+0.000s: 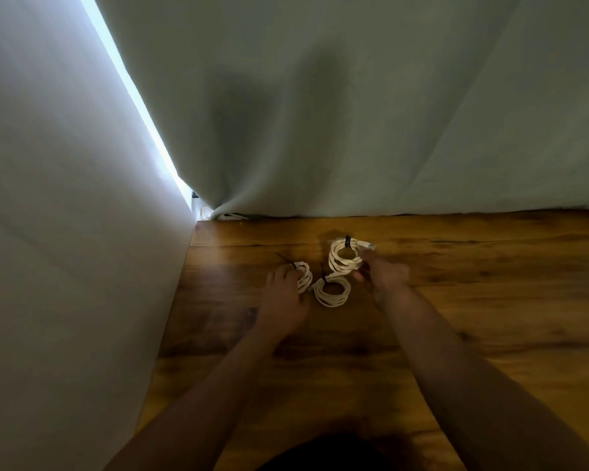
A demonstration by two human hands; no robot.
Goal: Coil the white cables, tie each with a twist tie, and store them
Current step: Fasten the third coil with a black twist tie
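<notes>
White cables, three coils, lying flat on the wooden table (456, 317), grouped toward its far left corner. Far coil (344, 259): oval, long axis running away from the viewer, black twist tie (347, 242) at the far end, plug (368, 246) sticking out to the right. Middle coil (332, 292): rounder, black tie (324, 279) at its upper left, near edge of the far coil just touching or overlapping it; cannot tell which. Left coil (305, 276): partly hidden under fingers, black tie end (283, 258) pointing up-left. Left hand (283, 300) palm down over the left coil, fingers curled loosely onto it; grip looks closed on the coil, though thumb hidden. Right hand (385, 278) blurred, resting against the right side of the far coil, fingers bent; cannot tell whether anything is pinched. Left table edge running close along a pale wall (65, 232); little room on that side. Far edge of the table meeting a hanging grey curtain (354, 113), with a bright slit of light (140, 107) between curtain and wall. Wide bare wood to the right and toward the viewer. Both forearms reaching in from the near edge.
</notes>
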